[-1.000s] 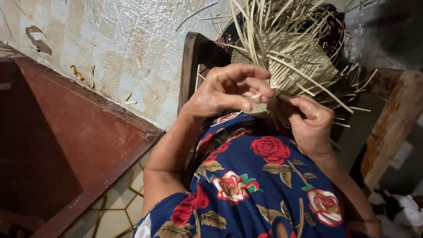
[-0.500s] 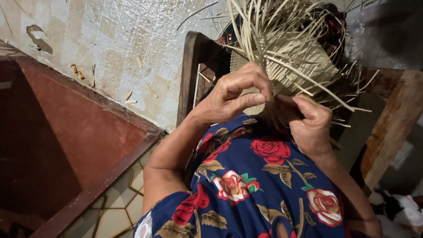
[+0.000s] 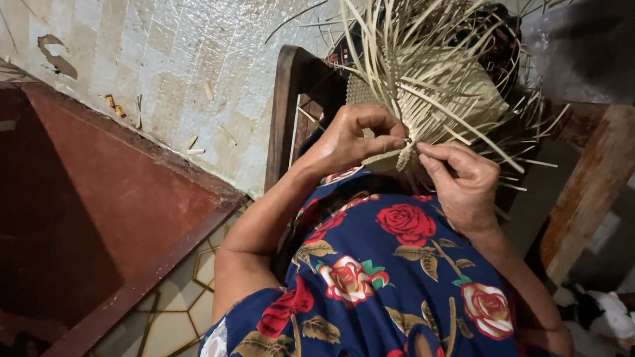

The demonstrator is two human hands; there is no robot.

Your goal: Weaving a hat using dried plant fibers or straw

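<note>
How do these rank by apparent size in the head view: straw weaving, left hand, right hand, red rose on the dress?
1. Straw weaving, by far the largest.
2. Left hand and right hand: look alike, so no ranking between them.
3. Red rose, smallest, though nearer the camera.

Both hands (image 3: 410, 157) pinch, fingertips nearly touching.

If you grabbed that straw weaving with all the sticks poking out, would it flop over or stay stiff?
Probably a bit of both. The loose strips of the straw weaving stick out straight, so they seem springy, yet some curve, so they likely bend. It looks thin and light. The left hand and right hand pinch its woven edge, which seems firmer.
</note>
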